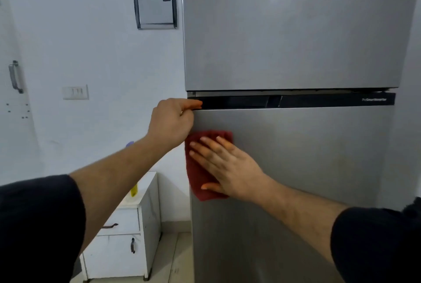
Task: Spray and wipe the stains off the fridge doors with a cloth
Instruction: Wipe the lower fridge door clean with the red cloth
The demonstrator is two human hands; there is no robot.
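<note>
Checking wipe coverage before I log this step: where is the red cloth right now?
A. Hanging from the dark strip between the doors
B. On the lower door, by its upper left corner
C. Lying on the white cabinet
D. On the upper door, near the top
B: the right hand presses the red cloth flat against the lower door, just below the dark strip whose left end the left hand grips.

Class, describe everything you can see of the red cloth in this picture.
The red cloth is dark red with a soft, slightly ribbed weave. It lies flat against the grey lower fridge door, near the door's left edge and just below the black strip. The right hand presses it there with fingers spread flat, covering much of it. The left hand, just above, overlaps its top left corner.
</note>
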